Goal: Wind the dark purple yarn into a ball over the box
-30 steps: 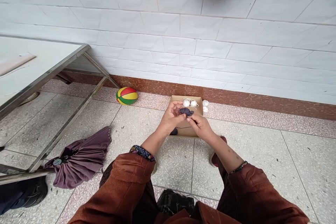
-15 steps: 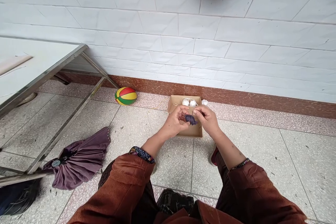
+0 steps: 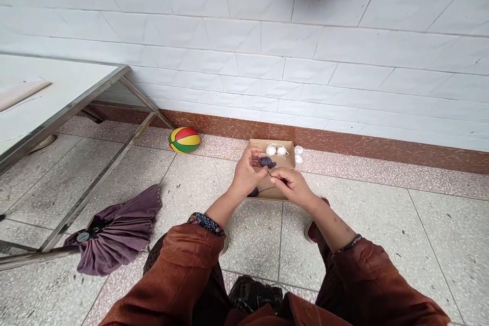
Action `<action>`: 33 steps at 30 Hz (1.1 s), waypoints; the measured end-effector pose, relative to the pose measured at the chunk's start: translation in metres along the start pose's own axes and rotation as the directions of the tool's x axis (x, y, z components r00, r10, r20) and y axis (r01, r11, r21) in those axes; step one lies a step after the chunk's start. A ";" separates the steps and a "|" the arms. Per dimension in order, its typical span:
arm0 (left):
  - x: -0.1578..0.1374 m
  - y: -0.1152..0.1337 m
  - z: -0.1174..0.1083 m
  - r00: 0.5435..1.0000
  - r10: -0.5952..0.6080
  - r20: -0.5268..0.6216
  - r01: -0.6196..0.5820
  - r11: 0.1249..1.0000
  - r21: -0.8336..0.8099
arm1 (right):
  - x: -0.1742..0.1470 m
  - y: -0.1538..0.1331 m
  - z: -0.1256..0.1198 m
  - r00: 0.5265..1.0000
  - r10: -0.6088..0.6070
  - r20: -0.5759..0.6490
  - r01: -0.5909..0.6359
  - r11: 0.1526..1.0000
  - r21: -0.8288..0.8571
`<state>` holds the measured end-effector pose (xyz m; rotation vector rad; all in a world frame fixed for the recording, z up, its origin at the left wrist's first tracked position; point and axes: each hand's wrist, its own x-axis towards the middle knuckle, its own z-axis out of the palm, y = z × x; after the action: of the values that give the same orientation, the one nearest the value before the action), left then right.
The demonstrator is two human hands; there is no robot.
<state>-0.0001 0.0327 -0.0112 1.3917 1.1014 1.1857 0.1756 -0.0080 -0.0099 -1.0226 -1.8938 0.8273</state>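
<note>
My left hand (image 3: 246, 172) holds a small bundle of dark purple yarn (image 3: 266, 162) between thumb and fingers. Close beside it, my right hand (image 3: 289, 182) pinches a dark strand of that yarn. Both hands are above a shallow cardboard box (image 3: 282, 193) on the floor. Two white yarn balls (image 3: 271, 150) lie at the far side of the box. A dark ball (image 3: 253, 192), partly hidden by my left wrist, sits at the near left corner, with a strand running right from it.
White balls (image 3: 298, 152) lie just right of the box, by the wall. A striped ball (image 3: 184, 140) rests on the floor to the left. A metal-framed table (image 3: 87, 86) stands at the left, with a folded purple umbrella (image 3: 114, 237) near its lower bar.
The yarn bundle and my left hand have shifted slightly up and left. My right hand has moved down and left, beneath the bundle. The dark ball in the box now shows.
</note>
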 end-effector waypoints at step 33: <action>-0.010 0.012 0.006 0.955 -0.025 0.296 0.123 0.940 -0.317 | 0.008 0.027 0.001 0.955 0.181 -0.235 -0.171 0.983 0.061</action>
<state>0.0051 0.0204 -0.0011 1.2010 0.7035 1.0190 0.1811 0.0115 -0.0301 -1.2222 -1.5931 0.7992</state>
